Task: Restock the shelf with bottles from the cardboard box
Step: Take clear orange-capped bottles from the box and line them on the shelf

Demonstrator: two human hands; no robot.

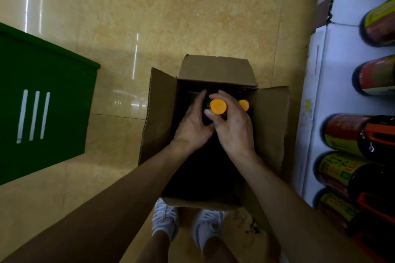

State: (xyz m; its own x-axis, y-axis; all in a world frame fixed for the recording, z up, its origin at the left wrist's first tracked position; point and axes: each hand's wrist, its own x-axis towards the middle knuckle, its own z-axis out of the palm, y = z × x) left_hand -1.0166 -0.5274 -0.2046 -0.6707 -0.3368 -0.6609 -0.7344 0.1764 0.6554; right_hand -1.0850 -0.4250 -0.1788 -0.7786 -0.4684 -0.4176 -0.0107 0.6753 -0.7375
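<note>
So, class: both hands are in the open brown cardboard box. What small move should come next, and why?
Probably lift the dark orange-capped bottle straight up, clear of the brown cardboard box: the right hand grips its top, the left hand lies against its side, and the flaps stand open.

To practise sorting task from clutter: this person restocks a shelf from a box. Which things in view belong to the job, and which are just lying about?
Job: cardboard box; orange-capped bottle in the right hand; left hand beside it; second bottle in the box; shelf; shelved bottles.
Lying about: green bin; white shoes.
</note>
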